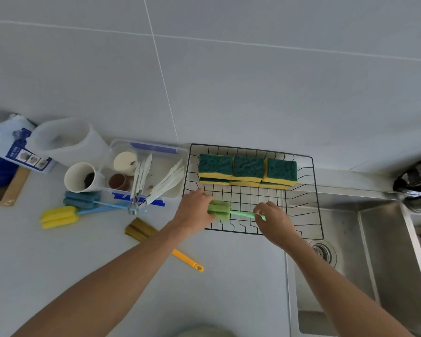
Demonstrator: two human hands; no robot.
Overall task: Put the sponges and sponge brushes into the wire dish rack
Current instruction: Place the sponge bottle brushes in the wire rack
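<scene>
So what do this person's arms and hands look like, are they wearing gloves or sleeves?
No gloves and no sleeves in view. The left hand and right hand are bare, as are both forearms up to the picture's edge. No watch, ring or bracelet shows.

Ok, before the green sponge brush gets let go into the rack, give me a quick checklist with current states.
1. Green sponge brush held at both ends: ok, left hand on the head, right hand on the handle.
2. Brush over the wire dish rack: ok.
3. Free rack floor below: ok, sponges sit along the back.
4. Brush touching the wires: cannot tell.
5. All brushes racked: not ok; yellow brush, blue brush and olive brush remain on the counter.
</scene>
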